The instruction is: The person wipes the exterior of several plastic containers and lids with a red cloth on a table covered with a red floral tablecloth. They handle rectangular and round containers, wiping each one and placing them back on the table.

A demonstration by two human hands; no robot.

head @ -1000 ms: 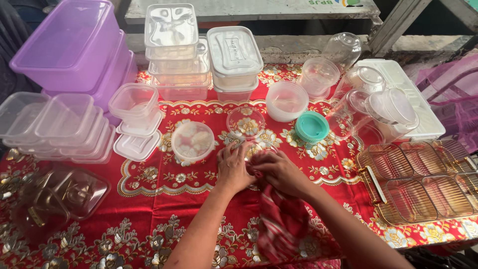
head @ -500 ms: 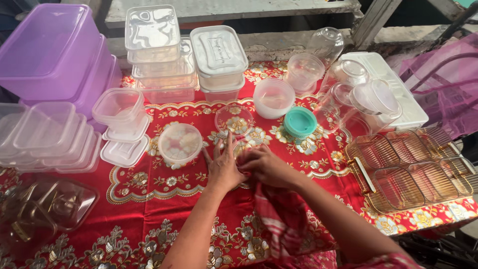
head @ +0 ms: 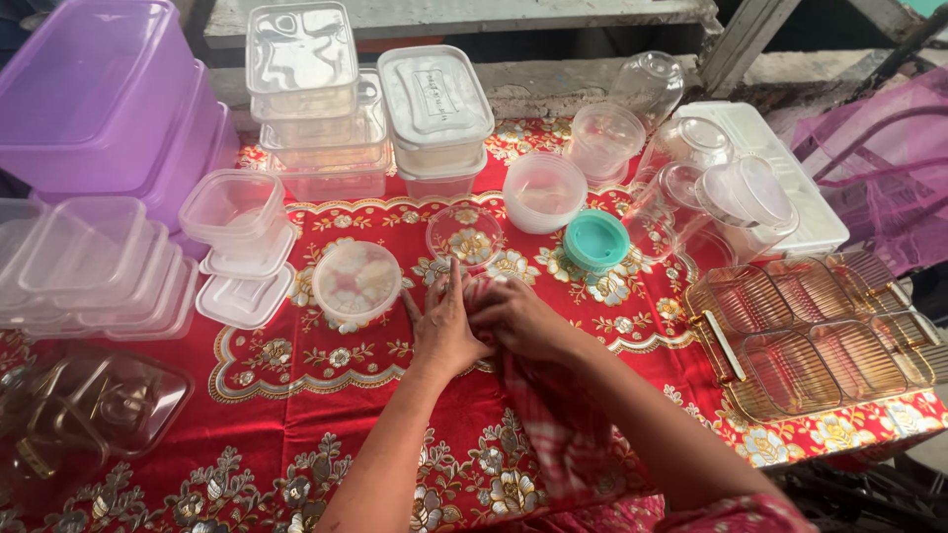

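Red cloth with gold and white flower patterns (head: 326, 415) covers the table, which is crowded with plastic containers. Both hands meet near the middle of it. The left hand (head: 446, 331) lies with fingers stretched out flat, pressed against a small clear round container (head: 472, 292) that is mostly hidden behind the hands. The right hand (head: 518, 318) is curled around a red and white checked rag (head: 553, 415), pushing it against the same container; the rest of the rag trails toward the near edge under the right forearm. Just left of the hands stands a round clear tub with a lid (head: 355, 281). Just beyond them lies a clear round lid (head: 464, 235), with a teal lid (head: 595, 240) to its right and a white round bowl (head: 543, 191) farther back. Purple boxes (head: 99, 99) sit stacked at the far left, clear square tubs (head: 89, 259) below them. At the right lie 2 amber divided trays (head: 820, 336).
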